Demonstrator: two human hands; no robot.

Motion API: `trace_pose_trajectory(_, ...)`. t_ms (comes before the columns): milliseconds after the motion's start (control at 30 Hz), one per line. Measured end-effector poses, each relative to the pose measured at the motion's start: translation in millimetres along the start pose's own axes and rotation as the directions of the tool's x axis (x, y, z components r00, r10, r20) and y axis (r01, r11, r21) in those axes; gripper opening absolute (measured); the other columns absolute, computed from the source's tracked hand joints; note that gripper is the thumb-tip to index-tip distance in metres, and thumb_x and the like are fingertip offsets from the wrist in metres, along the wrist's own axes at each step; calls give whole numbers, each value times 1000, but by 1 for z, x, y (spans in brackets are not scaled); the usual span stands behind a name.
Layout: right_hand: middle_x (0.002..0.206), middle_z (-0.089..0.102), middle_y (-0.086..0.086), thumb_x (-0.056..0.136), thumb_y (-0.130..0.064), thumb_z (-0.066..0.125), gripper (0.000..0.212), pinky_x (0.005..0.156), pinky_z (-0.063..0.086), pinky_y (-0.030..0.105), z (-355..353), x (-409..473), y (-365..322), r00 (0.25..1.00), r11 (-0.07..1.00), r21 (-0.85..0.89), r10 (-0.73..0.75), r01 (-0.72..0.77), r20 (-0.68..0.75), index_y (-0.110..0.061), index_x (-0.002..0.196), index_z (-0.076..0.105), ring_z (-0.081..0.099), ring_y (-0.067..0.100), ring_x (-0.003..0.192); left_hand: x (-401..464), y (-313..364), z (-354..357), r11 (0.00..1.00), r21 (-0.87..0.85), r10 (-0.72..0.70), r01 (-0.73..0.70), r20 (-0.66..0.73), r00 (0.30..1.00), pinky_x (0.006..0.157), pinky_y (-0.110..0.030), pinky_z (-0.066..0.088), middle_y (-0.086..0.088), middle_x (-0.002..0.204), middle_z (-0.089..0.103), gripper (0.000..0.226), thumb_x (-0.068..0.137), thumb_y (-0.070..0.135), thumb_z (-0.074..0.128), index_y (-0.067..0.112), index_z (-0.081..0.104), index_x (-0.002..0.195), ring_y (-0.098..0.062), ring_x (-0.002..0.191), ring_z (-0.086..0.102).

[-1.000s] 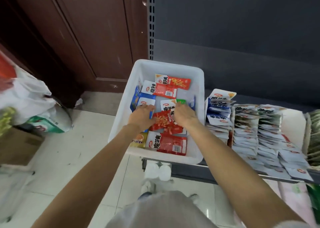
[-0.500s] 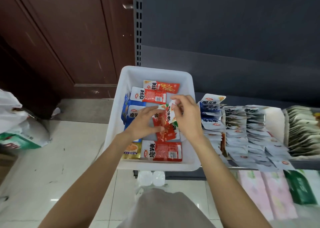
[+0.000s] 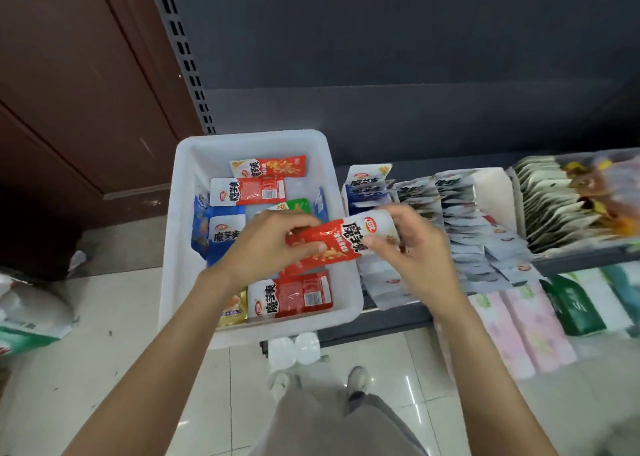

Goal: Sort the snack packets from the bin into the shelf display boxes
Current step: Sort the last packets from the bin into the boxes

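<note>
Both forearms reach forward from the bottom of the view and meet over the right part of the white bin point(image 3: 180, 247). The left hand point(image 3: 266, 244) has its thumb and fingers pinched on the red end of a red-and-white snack packet point(image 3: 341, 242), while the right hand point(image 3: 412, 247) curls its fingers round the white end; the packet hangs tilted in the air above the bin's right rim, clear of what lies below. Sorting looks partway done. Several packets remain loose in the bin: red ones near its front and back, blue ones along the left wall, a green one point(image 3: 298, 206) behind the left hand. Beyond and to the right, the shelf display boxes point(image 3: 491, 181) already hold dense rows of upright packets, so the remaining work is probably the bin's leftovers, starting with the packet in hand.
</note>
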State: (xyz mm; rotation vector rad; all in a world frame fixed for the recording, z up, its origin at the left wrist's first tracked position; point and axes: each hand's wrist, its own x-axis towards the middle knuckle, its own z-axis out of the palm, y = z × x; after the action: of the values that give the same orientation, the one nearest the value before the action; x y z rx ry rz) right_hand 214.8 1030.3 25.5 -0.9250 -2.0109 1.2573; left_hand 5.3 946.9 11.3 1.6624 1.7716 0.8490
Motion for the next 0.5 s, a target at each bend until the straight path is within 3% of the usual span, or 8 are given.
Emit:
trace_pose_trajectory(133,92,74,-5,75,-16,72,23,73,55,23,-72,-36,20,981,974,192,146,-120,-127,-29,94,66,70,11,87,26,60,43,972,76,224,-222,-22,974,74,-24,52,9,100,71,30,79,43,70,25,70,103,-6,87,66)
trace_pose_trajectory(233,84,75,-5,71,-10,67,19,70,53,18,-124,-60,34,963,932,333,208,-143,-169,-23,83,75,69,8,78,53,101,86,971,26,238,-238,-20,971,74,-31,55,12,95,72,30,76,48,66,29,70,100,-4,84,66)
trace_pose_trajectory(333,82,74,-9,76,-12,66,17,71,53,18,-171,-76,52,921,952,282,213,-121,-326,-24,83,76,67,5,77,85,133,133,967,53,253,-248,-149,956,80,-33,53,12,104,69,29,79,43,68,31,66,105,-7,92,64)
trace_pose_trajectory(400,79,72,-17,83,-16,65,12,70,53,18,-201,-79,71,839,976,183,197,-118,-508,-26,87,71,65,1,75,109,146,162,970,36,241,-240,-266,934,83,-30,51,10,112,64,29,84,35,66,28,62,112,-5,98,60)
trace_pose_trajectory(467,76,70,-23,85,-24,65,9,69,52,17,-227,-78,92,764,986,64,160,-154,-625,-21,93,69,63,-2,73,130,150,188,974,-9,212,-227,-315,925,77,-30,53,11,109,62,26,86,29,63,25,61,111,-3,90,61)
trace_pose_trajectory(500,78,70,-20,86,-29,66,18,69,52,21,-237,-76,101,739,983,15,146,-181,-658,-16,98,70,65,1,75,139,149,200,978,21,204,-208,-310,929,75,-31,53,10,107,62,24,86,29,61,26,62,110,-4,88,62)
